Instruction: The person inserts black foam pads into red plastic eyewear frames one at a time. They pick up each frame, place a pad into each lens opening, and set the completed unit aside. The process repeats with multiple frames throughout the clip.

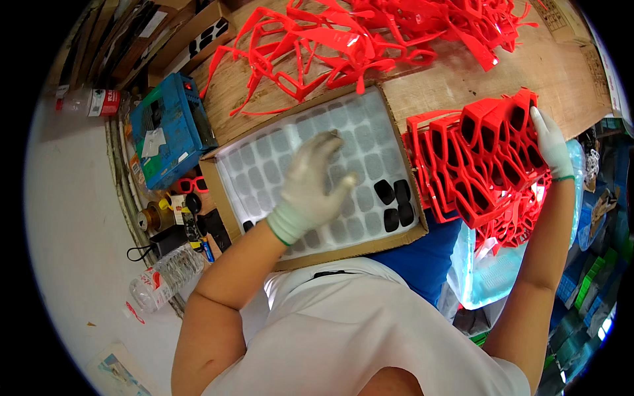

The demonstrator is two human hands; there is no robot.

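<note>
My left hand (314,178), in a pale glove with a green cuff, hovers over a shallow cardboard box (422,232). Its thumb and fingers are apart, and I see nothing held in them. A white translucent sheet (264,155) lies in the box, with rows of grey lens shapes showing through it. Several bare black lenses (391,220) sit at the box's right corner. My right hand (552,144), gloved alike, is curled against the right end of a row of red sunglasses (472,158) with dark lenses; its fingertips are partly hidden behind them.
Red empty frames (350,46) lie heaped across the far table. More red glasses (512,218) fill a clear bag (485,280) below my right hand. At left are a blue device (172,129), a tape roll (155,216), and plastic bottles (165,280). Cardboard boxes (191,39) stand far left.
</note>
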